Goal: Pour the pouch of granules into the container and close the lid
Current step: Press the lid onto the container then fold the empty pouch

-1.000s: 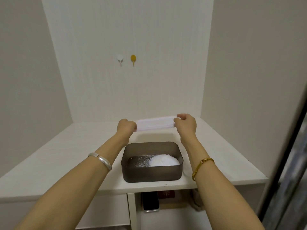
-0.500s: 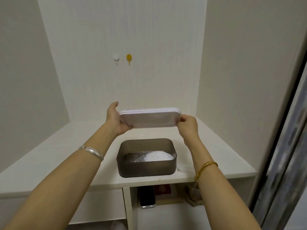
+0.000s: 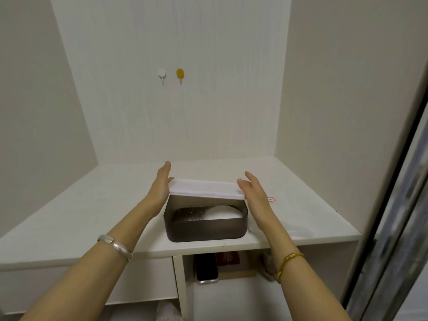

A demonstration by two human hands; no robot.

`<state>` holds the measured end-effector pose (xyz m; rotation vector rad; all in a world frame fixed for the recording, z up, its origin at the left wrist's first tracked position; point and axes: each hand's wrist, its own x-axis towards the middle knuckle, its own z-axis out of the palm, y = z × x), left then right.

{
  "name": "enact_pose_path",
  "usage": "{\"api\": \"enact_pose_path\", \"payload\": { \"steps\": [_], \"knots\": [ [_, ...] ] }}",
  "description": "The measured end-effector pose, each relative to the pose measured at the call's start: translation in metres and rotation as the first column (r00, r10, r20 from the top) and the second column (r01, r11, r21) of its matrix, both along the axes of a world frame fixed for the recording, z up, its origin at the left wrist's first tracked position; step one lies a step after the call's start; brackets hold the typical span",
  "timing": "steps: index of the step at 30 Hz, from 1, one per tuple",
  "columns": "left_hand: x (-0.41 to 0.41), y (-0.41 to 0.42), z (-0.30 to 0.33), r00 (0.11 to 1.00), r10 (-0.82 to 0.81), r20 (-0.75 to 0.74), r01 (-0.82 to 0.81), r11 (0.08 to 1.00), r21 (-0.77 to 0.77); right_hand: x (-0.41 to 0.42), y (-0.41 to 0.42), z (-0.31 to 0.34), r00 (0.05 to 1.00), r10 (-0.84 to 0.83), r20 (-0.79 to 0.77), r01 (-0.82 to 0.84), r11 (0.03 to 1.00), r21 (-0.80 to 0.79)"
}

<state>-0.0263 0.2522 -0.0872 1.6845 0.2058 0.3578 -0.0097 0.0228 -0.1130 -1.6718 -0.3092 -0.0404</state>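
Note:
A dark translucent container stands near the front edge of the white shelf. Inside it lies a heap of white granules with some glittery specks to the left. A white lid sits tilted over the container, its far edge down at the back rim and its near edge raised. My left hand presses the lid's left end with flat fingers. My right hand presses the right end the same way. The lid is held between both palms.
A small red-edged label lies on the shelf just right of my right hand. Two wall hooks, white and yellow, hang on the back panel. Below the shelf are a phone and a red item. A door frame stands at right.
The lid has come down from chest height above the container to its rim. Both hands lowered with it and now have flattened fingers.

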Motion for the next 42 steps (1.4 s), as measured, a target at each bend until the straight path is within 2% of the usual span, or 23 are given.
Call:
{"api": "enact_pose_path", "payload": {
  "steps": [2, 5, 8, 18, 20, 23, 25, 29, 33, 42],
  "knots": [
    [-0.002, 0.001, -0.013, 1.0, -0.002, 0.025, 0.0, 0.997, 0.075, 0.0, 0.001, -0.008, 0.999, -0.007, 0.043, 0.01, 0.998, -0.062],
    [-0.006, 0.007, -0.032, 0.998, -0.047, 0.034, 0.041, 0.988, 0.152, -0.001, -0.001, -0.014, 0.992, -0.001, 0.128, 0.033, 0.967, -0.252],
    [-0.01, 0.014, -0.044, 0.998, -0.049, 0.037, 0.042, 0.985, 0.17, -0.005, 0.004, -0.014, 0.98, 0.046, 0.193, 0.032, 0.923, -0.384],
    [-0.015, 0.015, -0.047, 0.994, -0.107, -0.017, 0.108, 0.971, 0.214, 0.003, -0.007, -0.01, 0.983, 0.088, 0.162, -0.004, 0.89, -0.456],
    [-0.019, 0.016, -0.048, 0.988, -0.142, -0.056, 0.152, 0.953, 0.264, 0.002, -0.006, -0.011, 0.98, 0.101, 0.17, -0.009, 0.881, -0.474],
    [-0.021, 0.022, -0.05, 0.975, -0.184, -0.126, 0.217, 0.912, 0.348, 0.003, -0.003, -0.01, 0.977, 0.122, 0.177, -0.002, 0.828, -0.56],
    [-0.019, 0.026, -0.05, 0.97, -0.187, -0.153, 0.23, 0.909, 0.347, 0.005, -0.001, -0.007, 0.977, 0.125, 0.172, 0.015, 0.769, -0.639],
    [-0.009, 0.033, -0.047, 0.982, -0.094, -0.161, 0.152, 0.905, 0.398, 0.014, 0.012, 0.004, 0.981, 0.05, 0.185, 0.109, 0.645, -0.756],
    [0.01, 0.029, -0.041, 0.988, 0.041, -0.151, 0.034, 0.884, 0.467, 0.034, 0.032, 0.013, 0.945, -0.032, 0.325, 0.307, 0.427, -0.851],
    [0.044, 0.025, -0.035, 0.944, 0.249, -0.219, -0.094, 0.834, 0.543, 0.064, 0.045, 0.014, 0.921, -0.136, 0.366, 0.389, 0.377, -0.84]
  ]
}}
